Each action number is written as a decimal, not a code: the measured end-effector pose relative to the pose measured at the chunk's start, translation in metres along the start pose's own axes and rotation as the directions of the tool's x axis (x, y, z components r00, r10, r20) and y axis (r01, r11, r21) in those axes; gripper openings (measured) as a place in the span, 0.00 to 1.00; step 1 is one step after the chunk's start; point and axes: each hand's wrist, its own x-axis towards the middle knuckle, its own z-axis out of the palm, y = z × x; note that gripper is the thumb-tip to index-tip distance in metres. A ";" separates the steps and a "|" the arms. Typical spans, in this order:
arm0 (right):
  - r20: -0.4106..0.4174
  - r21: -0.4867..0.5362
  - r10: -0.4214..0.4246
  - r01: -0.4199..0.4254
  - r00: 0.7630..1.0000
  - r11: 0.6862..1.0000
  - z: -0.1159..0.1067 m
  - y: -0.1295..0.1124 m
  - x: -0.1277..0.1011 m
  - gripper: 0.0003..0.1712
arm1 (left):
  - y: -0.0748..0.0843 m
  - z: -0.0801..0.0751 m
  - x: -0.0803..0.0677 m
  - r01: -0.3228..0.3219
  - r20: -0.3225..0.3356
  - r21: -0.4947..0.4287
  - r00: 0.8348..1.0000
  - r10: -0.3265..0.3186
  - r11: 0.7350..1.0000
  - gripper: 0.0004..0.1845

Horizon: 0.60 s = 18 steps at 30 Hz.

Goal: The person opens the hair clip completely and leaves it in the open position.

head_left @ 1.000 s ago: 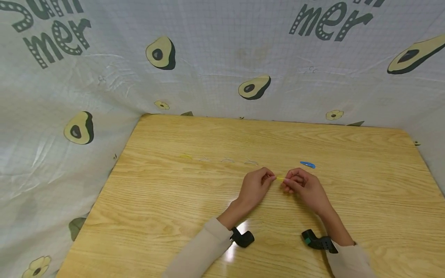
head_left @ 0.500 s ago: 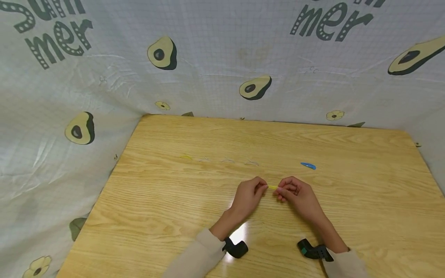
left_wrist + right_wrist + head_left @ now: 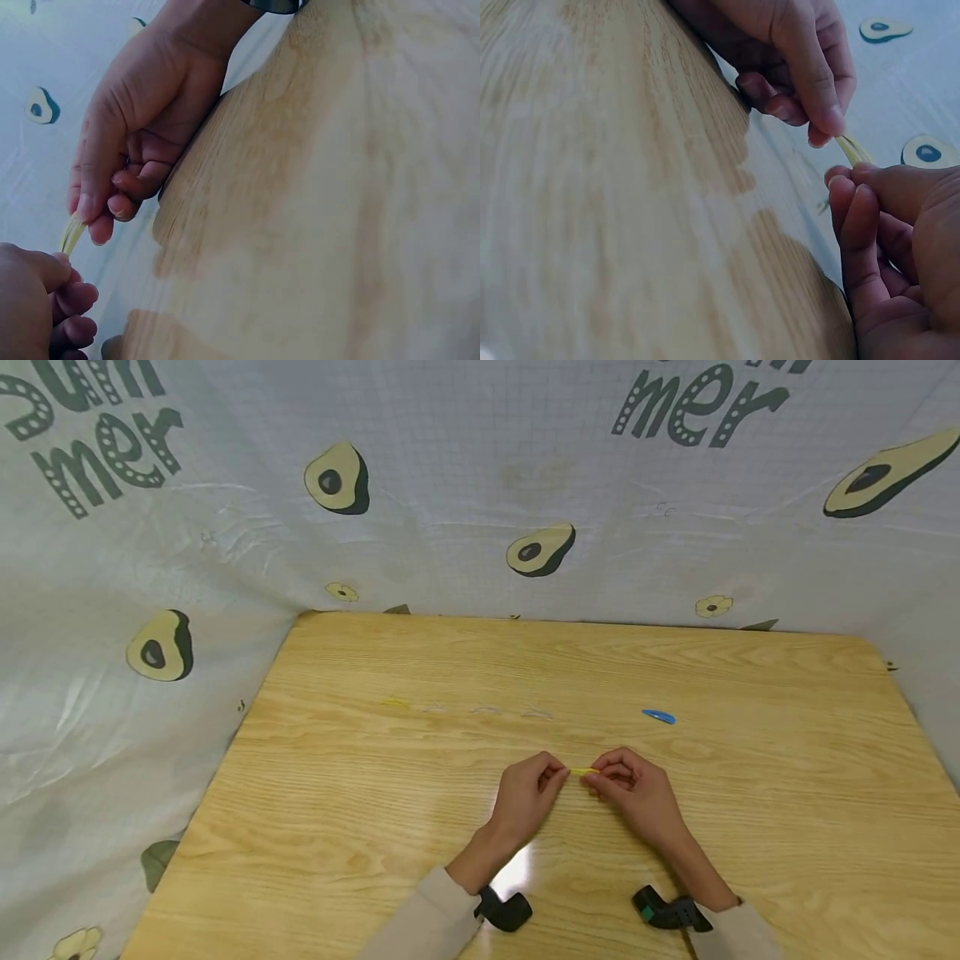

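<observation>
Between my two hands a thin yellow strip of two fine strands (image 3: 581,771) is stretched, close over the wooden table. My left hand (image 3: 525,797) pinches one end with thumb and forefinger. The other end is pinched by my right hand (image 3: 633,797), whose remaining fingers are curled. In the left wrist view the strip (image 3: 71,235) shows a narrow slit between its strands. The right wrist view shows the same strip (image 3: 853,150) bridging the fingertips. Its ends are hidden under the fingers.
Behind the hands lies a blue snap hair clip (image 3: 658,717). A row farther left holds a thin yellow piece (image 3: 395,703) and three pale crossed strands, the nearest pale piece (image 3: 537,713) at its right end. A white avocado-print sheet (image 3: 442,485) hangs behind the wooden table (image 3: 337,827).
Both hands have come left and toward the person, carrying the yellow strip between them. The pinches stay the same, and the pieces on the table have not moved.
</observation>
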 end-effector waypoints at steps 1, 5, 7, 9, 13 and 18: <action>-0.006 0.005 0.000 0.000 1.000 1.000 0.000 0.004 0.000 0.09 | 0.000 0.000 0.000 -0.008 0.000 0.000 1.000 0.008 1.000 0.04; -0.022 0.011 -0.004 0.004 1.000 1.000 0.000 0.013 0.002 0.10 | -0.001 0.000 0.000 -0.029 -0.009 0.006 1.000 0.030 1.000 0.04; -0.027 0.002 -0.021 0.021 0.999 1.000 0.001 0.014 0.001 0.09 | -0.001 0.000 0.000 -0.038 -0.016 0.013 0.999 0.038 0.999 0.04; -0.033 -0.017 -0.031 0.030 0.999 0.999 0.001 0.015 0.001 0.09 | -0.001 0.000 0.000 -0.049 -0.023 0.019 0.999 0.049 0.999 0.04; -0.046 -0.048 -0.037 0.035 0.998 0.998 0.002 0.016 0.001 0.08 | -0.002 0.000 0.000 -0.064 -0.029 0.031 0.997 0.065 0.997 0.04; -0.061 -0.068 -0.048 0.044 0.997 0.997 0.003 0.016 0.001 0.07 | -0.003 0.000 0.000 -0.075 -0.025 0.047 0.997 0.076 0.996 0.04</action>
